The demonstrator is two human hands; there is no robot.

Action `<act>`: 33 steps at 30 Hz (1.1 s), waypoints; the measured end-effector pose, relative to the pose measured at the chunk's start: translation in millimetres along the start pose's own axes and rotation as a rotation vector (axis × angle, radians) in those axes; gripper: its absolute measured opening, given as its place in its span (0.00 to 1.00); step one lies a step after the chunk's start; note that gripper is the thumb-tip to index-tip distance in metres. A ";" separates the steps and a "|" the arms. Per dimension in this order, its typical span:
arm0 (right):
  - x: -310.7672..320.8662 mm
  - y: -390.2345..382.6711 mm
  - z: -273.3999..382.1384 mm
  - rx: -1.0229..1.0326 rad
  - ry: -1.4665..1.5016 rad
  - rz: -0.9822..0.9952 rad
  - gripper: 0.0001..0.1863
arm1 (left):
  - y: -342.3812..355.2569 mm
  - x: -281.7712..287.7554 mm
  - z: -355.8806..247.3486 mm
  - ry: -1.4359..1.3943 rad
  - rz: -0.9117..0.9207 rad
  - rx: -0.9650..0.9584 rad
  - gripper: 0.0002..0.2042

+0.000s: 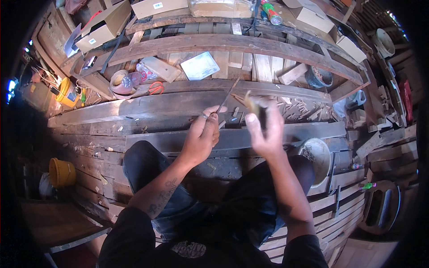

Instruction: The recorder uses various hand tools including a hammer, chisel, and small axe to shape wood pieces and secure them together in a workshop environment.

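My left hand (203, 136) is closed on a thin dark stick (229, 94), pinched between thumb and fingers, with its far end pointing up and to the right. To the right of it, my right hand (268, 127) is raised with its thumb up and its fingers curled and smeared by motion. A blurred yellowish piece (251, 106) shows at those fingers; its kind cannot be made out. The two hands are apart, above a wooden beam (295, 132) in front of my knees. Beyond them, several small wood pieces (308, 108) are scattered between the beams.
A wooden bench frame (232, 42) spans the far side, with cardboard boxes (105, 29) behind. Orange-handled scissors (156, 88), a white sheet (199, 66) and a dark bucket (319, 77) lie beyond my hands. A pale bucket (316, 156) stands by my right knee, a yellow bucket (62, 172) at left.
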State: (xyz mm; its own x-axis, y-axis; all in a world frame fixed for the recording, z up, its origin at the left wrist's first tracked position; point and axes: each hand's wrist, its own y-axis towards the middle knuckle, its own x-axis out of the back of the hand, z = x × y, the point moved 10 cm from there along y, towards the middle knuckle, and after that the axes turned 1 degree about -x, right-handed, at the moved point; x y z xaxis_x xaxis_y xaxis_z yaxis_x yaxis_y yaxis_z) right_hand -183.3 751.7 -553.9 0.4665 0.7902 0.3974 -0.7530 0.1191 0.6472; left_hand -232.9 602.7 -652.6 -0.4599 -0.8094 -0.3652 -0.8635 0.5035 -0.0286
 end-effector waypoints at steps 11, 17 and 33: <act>-18.5 -8.0 -37.1 -0.179 -0.095 0.034 0.06 | 5.0 -9.3 -7.4 0.255 0.052 -0.103 0.13; -37.1 -22.2 -57.9 -0.376 0.093 0.182 0.09 | 5.9 -3.6 9.0 0.284 0.014 -0.027 0.10; -38.8 -18.9 -75.3 -0.597 0.121 0.239 0.12 | 4.5 -18.3 14.2 0.290 0.151 -0.060 0.13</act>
State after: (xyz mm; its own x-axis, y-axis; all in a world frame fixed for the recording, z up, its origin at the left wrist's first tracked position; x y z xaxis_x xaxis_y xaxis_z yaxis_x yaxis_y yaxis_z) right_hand -222.1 764.0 -630.5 0.2254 0.8941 0.3870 -0.9739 0.2177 0.0642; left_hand -225.4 624.0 -659.2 -0.6160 -0.7836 -0.0809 -0.7878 0.6126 0.0640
